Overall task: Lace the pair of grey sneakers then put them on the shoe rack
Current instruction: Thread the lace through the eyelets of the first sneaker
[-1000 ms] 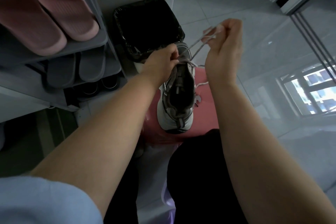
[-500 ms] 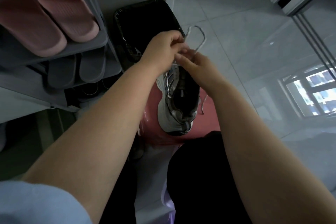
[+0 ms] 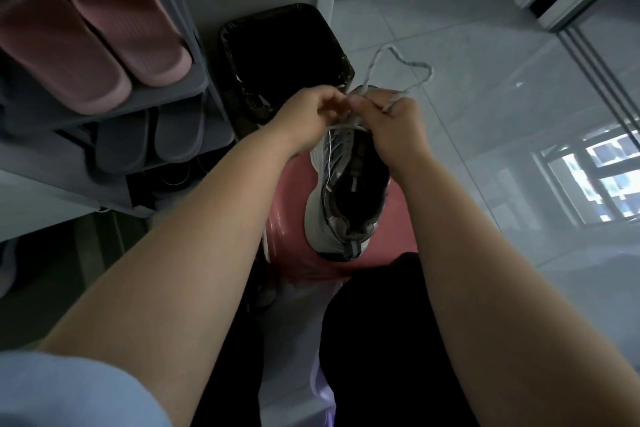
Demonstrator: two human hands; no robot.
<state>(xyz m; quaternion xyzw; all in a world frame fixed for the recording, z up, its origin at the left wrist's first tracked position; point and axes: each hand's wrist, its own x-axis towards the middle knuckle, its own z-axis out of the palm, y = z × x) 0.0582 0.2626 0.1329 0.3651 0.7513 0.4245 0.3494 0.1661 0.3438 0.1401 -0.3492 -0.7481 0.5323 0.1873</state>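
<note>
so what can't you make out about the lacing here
Head view only:
- Front eyelets of the sneaker: covered by the left hand and right hand.
- How the lace threads under the hands: hidden by them.
- Second sneaker: none identifiable; the lowest shelf of the shoe rack is too dark.

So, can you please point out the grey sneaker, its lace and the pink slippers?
grey sneaker (image 3: 320,191), head view, on its pale side wall
lace (image 3: 415,64), head view, top of the free loop
pink slippers (image 3: 128,24), head view, on one slipper's band

One head-worn wide-angle camera looks steeply down and forward, close above the sneaker (image 3: 319,208), shoe rack (image 3: 173,91) at left.
</note>
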